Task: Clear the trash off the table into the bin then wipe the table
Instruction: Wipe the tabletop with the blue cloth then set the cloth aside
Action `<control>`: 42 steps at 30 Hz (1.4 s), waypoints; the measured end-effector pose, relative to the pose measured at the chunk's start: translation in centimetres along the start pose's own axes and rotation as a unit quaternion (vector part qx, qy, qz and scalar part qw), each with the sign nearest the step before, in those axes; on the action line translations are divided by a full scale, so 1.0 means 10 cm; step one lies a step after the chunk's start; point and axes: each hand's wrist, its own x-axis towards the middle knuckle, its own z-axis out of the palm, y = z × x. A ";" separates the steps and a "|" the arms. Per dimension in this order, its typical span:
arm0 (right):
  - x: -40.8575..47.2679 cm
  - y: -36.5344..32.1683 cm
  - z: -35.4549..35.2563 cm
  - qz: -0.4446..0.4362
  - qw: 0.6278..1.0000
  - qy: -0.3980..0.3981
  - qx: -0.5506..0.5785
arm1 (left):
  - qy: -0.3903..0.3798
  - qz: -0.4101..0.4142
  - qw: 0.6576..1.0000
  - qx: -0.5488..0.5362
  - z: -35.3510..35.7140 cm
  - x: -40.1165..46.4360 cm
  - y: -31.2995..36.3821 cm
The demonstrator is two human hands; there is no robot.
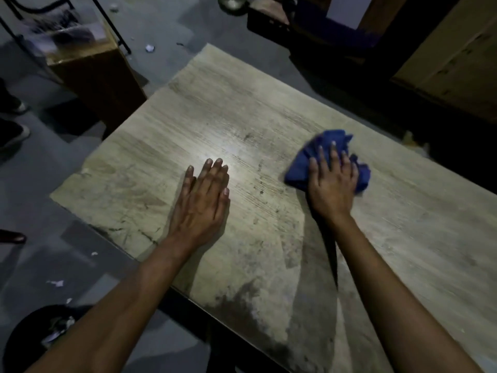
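A worn, pale wooden table [242, 109] fills the middle of the view, with dark smudges across its surface. My right hand [332, 184] presses a crumpled blue cloth [298, 170] flat onto the table's right side, fingers spread over it. My left hand [204, 200] lies palm down on the bare tabletop near the middle, fingers together and holding nothing. A dark round bin [32, 335] with crumpled paper in it stands on the floor at the lower left, partly hidden by my left forearm.
Scraps of white paper [56, 283] lie on the grey floor left of the table. A wooden box [94, 74] stands beyond the table's left corner. Someone's shoes [13, 133] show at the left edge. Cardboard boxes [451, 65] sit at the far right.
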 end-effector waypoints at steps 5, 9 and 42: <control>-0.06 -1.31 0.45 -0.114 0.988 -0.093 -0.049 | -0.003 -0.019 1.000 0.001 -0.14 0.03 -0.37; -1.32 -2.03 0.63 -0.319 0.939 -0.129 -0.022 | -0.010 -0.056 0.998 -0.024 -0.33 0.11 -0.63; -1.49 -3.18 1.04 -0.442 0.869 -0.221 -0.036 | 0.012 -0.188 0.981 -0.052 -0.67 0.32 -1.60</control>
